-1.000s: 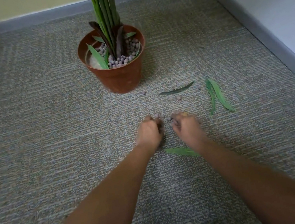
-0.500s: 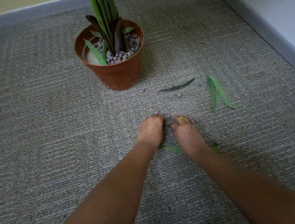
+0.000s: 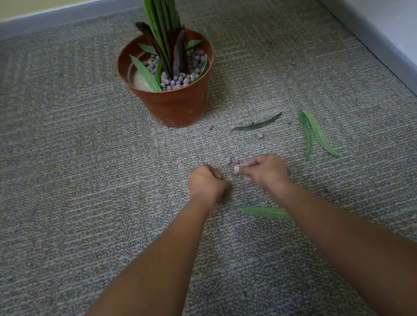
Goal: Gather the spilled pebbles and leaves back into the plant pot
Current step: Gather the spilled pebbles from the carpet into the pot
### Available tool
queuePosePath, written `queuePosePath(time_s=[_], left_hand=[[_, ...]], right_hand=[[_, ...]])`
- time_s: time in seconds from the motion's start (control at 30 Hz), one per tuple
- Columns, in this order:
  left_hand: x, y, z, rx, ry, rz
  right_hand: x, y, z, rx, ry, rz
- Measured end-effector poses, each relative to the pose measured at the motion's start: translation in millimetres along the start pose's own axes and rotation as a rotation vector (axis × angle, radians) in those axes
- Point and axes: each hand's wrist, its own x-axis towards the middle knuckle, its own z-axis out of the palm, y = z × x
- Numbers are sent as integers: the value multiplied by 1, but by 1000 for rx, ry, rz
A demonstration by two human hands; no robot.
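The terracotta plant pot [image 3: 177, 103] stood upright on the carpet [image 3: 57, 179], part-filled with grey pebbles [image 3: 177, 79] around green stems. In front of it, the left hand [image 3: 207, 183] was curled into a fist; its contents were hidden. The right hand [image 3: 264, 170] pinched loosely over scattered pebbles [image 3: 229, 160]. Long green leaves [image 3: 317, 133] lay to the right.

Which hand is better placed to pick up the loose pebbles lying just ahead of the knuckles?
Right. The right hand has fingertips pointing at the loose pebbles, nearly touching them. The left hand is curled into a fist, slightly farther away.
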Motion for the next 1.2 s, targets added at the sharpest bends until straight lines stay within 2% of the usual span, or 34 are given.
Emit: queuePosePath(time_s=[0.13,0.23,0.3,0.37,0.43,0.53,0.6,0.7,0.8,0.9,1.03,1.2], left_hand=[[4,13,-29,-426,21,-44],[14,42,-68,-678,79,20],[23,64,-96,-790,189,63],[33,82,-121,-824,342,93],[45,94,-140,-862,413,88],[60,100,-153,-874,373,20],[64,99,-153,-787,348,-39],[58,94,-145,-725,374,-16],[50,83,-135,-718,502,77],[36,72,-114,-616,582,215],[20,49,-65,-454,442,270],[9,20,-10,-13,252,338]], right_hand=[[-2,-37,6,252,-177,113],[1,-80,7,416,-253,63],[4,-113,8,507,-268,12],[7,-145,11,578,-271,-34],[8,-171,16,657,-288,-62],[10,-196,23,673,-337,-96],[10,-203,25,635,-316,-97],[10,-194,24,623,-285,-105],[13,-170,18,524,-177,-199],[13,-135,6,361,-44,-309],[13,-69,-11,-25,16,-404],[7,4,-25,-519,52,-507]])
